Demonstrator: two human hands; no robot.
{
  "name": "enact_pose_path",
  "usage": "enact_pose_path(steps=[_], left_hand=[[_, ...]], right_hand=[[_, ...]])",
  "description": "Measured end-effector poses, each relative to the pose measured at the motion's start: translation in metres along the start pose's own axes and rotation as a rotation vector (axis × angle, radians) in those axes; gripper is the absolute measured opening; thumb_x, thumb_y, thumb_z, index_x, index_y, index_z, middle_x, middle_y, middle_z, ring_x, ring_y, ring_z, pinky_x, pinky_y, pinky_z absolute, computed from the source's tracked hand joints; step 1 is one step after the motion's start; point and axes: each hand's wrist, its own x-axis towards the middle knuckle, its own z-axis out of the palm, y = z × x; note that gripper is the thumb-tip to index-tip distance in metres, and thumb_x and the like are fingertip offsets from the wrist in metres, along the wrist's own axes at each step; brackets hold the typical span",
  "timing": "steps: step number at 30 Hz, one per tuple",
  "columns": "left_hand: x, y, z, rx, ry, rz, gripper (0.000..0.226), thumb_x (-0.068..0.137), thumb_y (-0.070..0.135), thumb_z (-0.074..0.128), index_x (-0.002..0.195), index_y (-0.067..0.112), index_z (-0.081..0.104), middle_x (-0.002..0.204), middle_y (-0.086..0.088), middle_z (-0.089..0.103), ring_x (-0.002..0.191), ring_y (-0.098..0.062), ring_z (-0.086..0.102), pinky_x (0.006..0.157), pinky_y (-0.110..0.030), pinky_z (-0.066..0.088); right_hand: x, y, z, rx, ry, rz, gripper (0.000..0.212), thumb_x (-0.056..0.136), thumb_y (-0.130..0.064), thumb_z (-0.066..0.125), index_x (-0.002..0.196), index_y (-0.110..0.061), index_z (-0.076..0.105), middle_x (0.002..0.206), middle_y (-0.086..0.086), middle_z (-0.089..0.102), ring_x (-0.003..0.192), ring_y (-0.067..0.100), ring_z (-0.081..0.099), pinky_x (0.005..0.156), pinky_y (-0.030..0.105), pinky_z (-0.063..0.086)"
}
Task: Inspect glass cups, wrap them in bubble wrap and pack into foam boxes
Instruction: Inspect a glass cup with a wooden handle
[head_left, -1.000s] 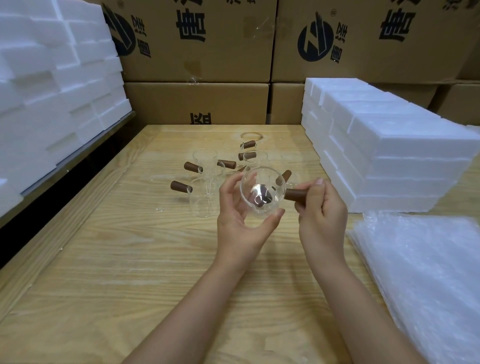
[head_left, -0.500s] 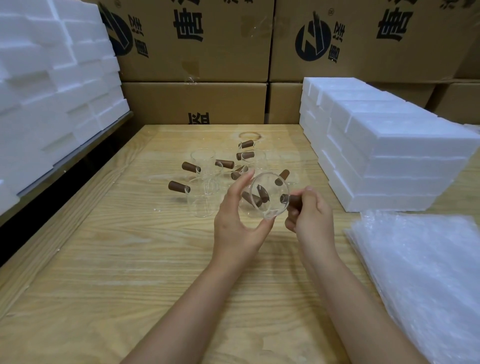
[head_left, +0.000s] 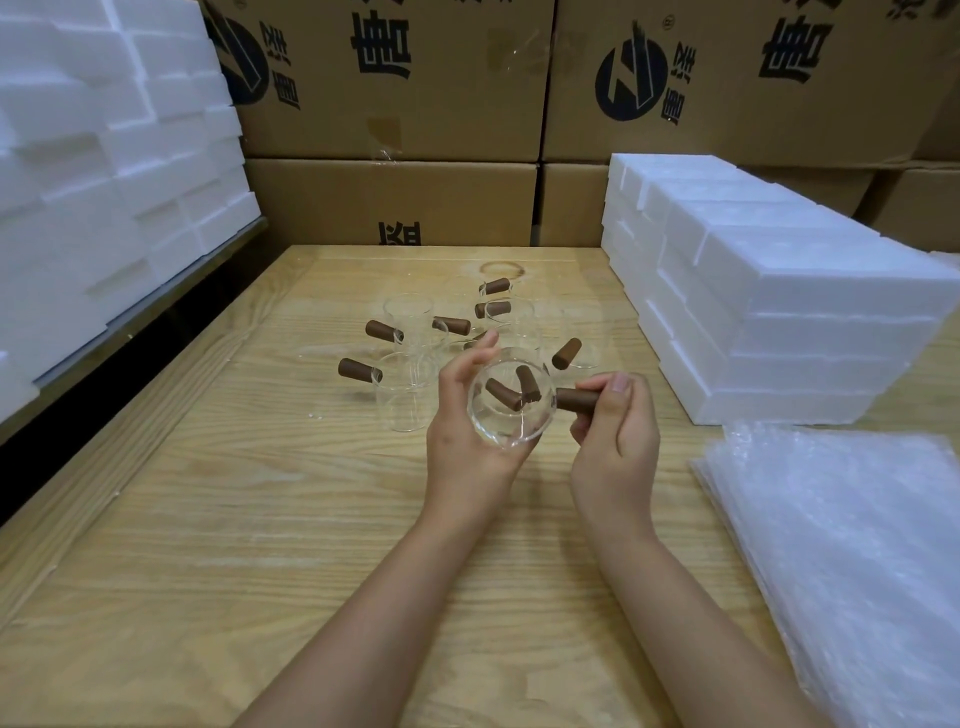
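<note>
I hold a clear glass cup with a brown wooden handle above the wooden table, its mouth turned toward me. My left hand cups the glass body between curled fingers and thumb. My right hand grips the brown handle that sticks out to the right. Behind the held cup several more glass cups with brown handles stand grouped on the table. A stack of bubble wrap sheets lies at the right. White foam boxes are stacked at the right rear.
More white foam pieces are piled high along the left side. Brown cardboard cartons form a wall behind the table. A dark gap runs between the left foam pile and the table edge.
The cup has been turned in my hands, so I see through its mouth to the handles behind. Both hands stay in about the same place.
</note>
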Motion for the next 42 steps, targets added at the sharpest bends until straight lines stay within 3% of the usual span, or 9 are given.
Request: enact_pose_path(steps=[9,13,18,22,30,33,36,39,42], left_hand=[[-0.002,-0.001,-0.001,0.133,-0.04,0.047,0.074,0.07,0.004,0.083,0.128,0.03,0.045,0.138,0.015,0.049,0.131,-0.003,0.045,0.106,-0.015,0.034],[-0.003,0.001,-0.002,0.173,-0.065,0.015,0.074,0.069,0.015,0.086,0.129,0.032,0.047,0.129,0.018,0.053,0.116,0.016,0.046,0.101,-0.01,0.033],[-0.004,0.003,-0.003,0.18,-0.09,-0.063,0.073,0.065,0.026,0.089,0.129,0.032,0.053,0.121,0.017,0.062,0.11,0.009,0.053,0.095,-0.008,0.036],[-0.005,0.001,-0.003,0.141,-0.087,-0.131,0.07,0.063,0.03,0.09,0.115,0.051,0.049,0.105,0.03,0.063,0.106,0.01,0.057,0.087,-0.001,0.035],[-0.004,-0.007,-0.001,0.136,-0.095,-0.2,0.066,0.065,0.031,0.088,0.112,0.046,0.045,0.101,0.03,0.064,0.1,0.006,0.06,0.082,0.0,0.035],[-0.004,-0.01,-0.001,0.147,-0.074,-0.221,0.068,0.066,0.032,0.087,0.115,0.044,0.042,0.099,0.026,0.065,0.101,0.008,0.059,0.081,-0.001,0.036],[-0.003,-0.011,-0.002,0.137,-0.053,-0.223,0.069,0.068,0.03,0.087,0.118,0.041,0.041,0.103,0.036,0.061,0.103,0.007,0.058,0.085,-0.007,0.041],[-0.003,-0.007,-0.002,0.138,-0.053,-0.207,0.066,0.068,0.031,0.087,0.118,0.043,0.044,0.108,0.042,0.056,0.106,0.012,0.055,0.084,-0.001,0.036],[-0.004,-0.003,-0.002,0.13,-0.061,-0.198,0.063,0.064,0.036,0.088,0.11,0.051,0.047,0.105,0.033,0.063,0.105,0.013,0.056,0.084,0.0,0.035]], right_hand=[[0.009,0.011,0.001,0.166,0.06,0.316,0.038,0.105,-0.026,0.029,0.078,-0.013,0.053,0.051,-0.011,0.053,0.045,0.002,0.041,0.042,0.016,0.036],[0.013,0.012,-0.003,0.206,0.094,0.362,0.041,0.105,-0.026,0.03,0.075,-0.01,0.054,0.048,-0.012,0.052,0.042,0.004,0.037,0.038,0.018,0.032],[0.012,0.007,-0.007,0.187,0.123,0.346,0.041,0.103,-0.024,0.035,0.07,-0.009,0.054,0.057,-0.004,0.063,0.041,0.002,0.038,0.039,0.019,0.031],[0.011,0.0,-0.008,0.134,0.137,0.263,0.04,0.101,-0.027,0.043,0.066,-0.014,0.055,0.062,-0.001,0.069,0.042,0.004,0.039,0.04,0.019,0.034],[0.007,-0.003,-0.005,0.064,0.069,0.131,0.032,0.097,-0.032,0.05,0.066,-0.021,0.053,0.066,-0.001,0.069,0.053,0.012,0.042,0.054,0.031,0.039],[0.005,0.0,-0.003,0.065,0.021,0.117,0.029,0.101,-0.024,0.045,0.075,-0.016,0.054,0.066,-0.004,0.068,0.051,0.01,0.04,0.053,0.028,0.038],[0.005,0.0,-0.001,0.078,-0.014,0.109,0.029,0.101,-0.023,0.042,0.076,-0.017,0.055,0.066,-0.006,0.067,0.049,0.007,0.041,0.051,0.022,0.04],[0.007,0.0,-0.002,0.136,-0.036,0.13,0.03,0.1,-0.027,0.044,0.078,-0.014,0.06,0.067,-0.008,0.067,0.048,0.004,0.042,0.049,0.017,0.041],[0.01,0.001,-0.002,0.223,-0.018,0.206,0.033,0.098,-0.028,0.049,0.072,-0.02,0.068,0.064,-0.008,0.065,0.05,0.006,0.047,0.051,0.018,0.044]])
